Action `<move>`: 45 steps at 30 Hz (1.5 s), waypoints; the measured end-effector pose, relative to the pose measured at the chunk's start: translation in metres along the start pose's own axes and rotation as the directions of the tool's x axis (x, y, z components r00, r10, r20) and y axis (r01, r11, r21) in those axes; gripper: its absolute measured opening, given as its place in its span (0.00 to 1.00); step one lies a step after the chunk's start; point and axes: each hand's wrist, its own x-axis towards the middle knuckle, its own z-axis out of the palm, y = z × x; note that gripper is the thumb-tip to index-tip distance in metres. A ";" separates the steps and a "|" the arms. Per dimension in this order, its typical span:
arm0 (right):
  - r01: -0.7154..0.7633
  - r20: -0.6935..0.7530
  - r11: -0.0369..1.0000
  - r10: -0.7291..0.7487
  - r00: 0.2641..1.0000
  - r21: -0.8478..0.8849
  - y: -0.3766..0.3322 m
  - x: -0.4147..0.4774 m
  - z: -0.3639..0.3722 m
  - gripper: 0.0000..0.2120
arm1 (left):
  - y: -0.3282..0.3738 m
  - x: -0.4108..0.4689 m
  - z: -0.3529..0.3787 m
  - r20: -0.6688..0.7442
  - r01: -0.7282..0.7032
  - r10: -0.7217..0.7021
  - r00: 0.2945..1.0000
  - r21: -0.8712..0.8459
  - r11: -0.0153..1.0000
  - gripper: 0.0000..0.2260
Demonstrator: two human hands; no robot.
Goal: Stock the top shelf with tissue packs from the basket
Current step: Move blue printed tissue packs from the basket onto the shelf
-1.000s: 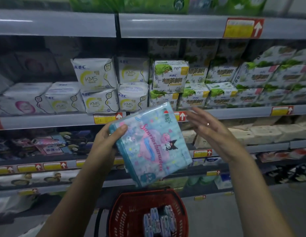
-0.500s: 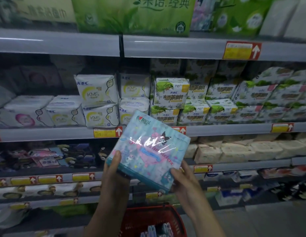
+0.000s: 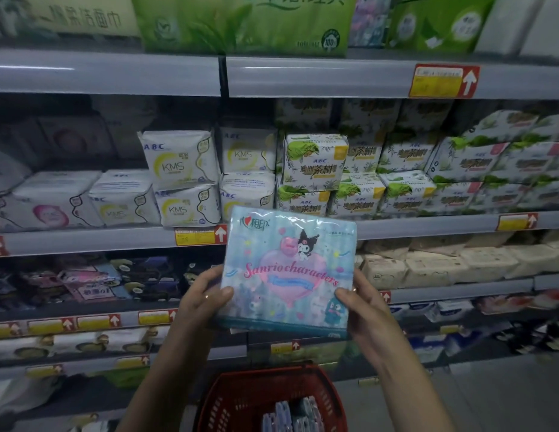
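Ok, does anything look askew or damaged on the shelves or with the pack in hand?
Nothing looks damaged. The tissue pack, gripped by the left hand and right hand, looks intact. Only the upper white KMS pack stands out: it sits slightly tilted on the pack beneath it.

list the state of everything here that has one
pale blue plastic-wrapped tissue pack: sealed, held upright in both hands
left hand: grips the pack's lower left edge
right hand: grips its lower right edge
red plastic mesh basket: holds more packs standing on edge
grey metal top shelf: carries large green packs
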 end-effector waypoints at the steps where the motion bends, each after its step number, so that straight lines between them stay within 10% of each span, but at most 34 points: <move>1: 0.018 0.022 0.999 -0.017 1.000 -0.029 -0.004 0.000 -0.001 0.39 | 0.004 0.000 -0.001 0.019 0.016 -0.017 1.000 0.045 0.999 0.25; 5: 0.062 0.083 0.990 -0.052 0.995 -0.128 -0.015 -0.002 -0.001 0.33 | 0.018 -0.001 -0.002 0.091 -0.017 0.000 0.996 0.188 0.982 0.42; 20: 0.111 -0.014 0.984 -0.114 0.993 -0.141 -0.018 -0.013 0.004 0.31 | 0.029 0.010 0.002 0.171 -0.016 -0.003 0.985 0.112 0.994 0.26; 36: 0.144 -0.032 0.977 -0.151 0.988 -0.160 -0.055 -0.002 -0.064 0.42 | 0.014 0.041 0.079 0.188 -0.034 0.004 0.982 0.154 0.987 0.33; 45: 0.149 0.067 0.973 -0.139 0.988 -0.175 -0.124 0.022 -0.159 0.22 | -0.005 0.053 0.184 0.079 -0.084 0.077 0.994 0.083 0.993 0.26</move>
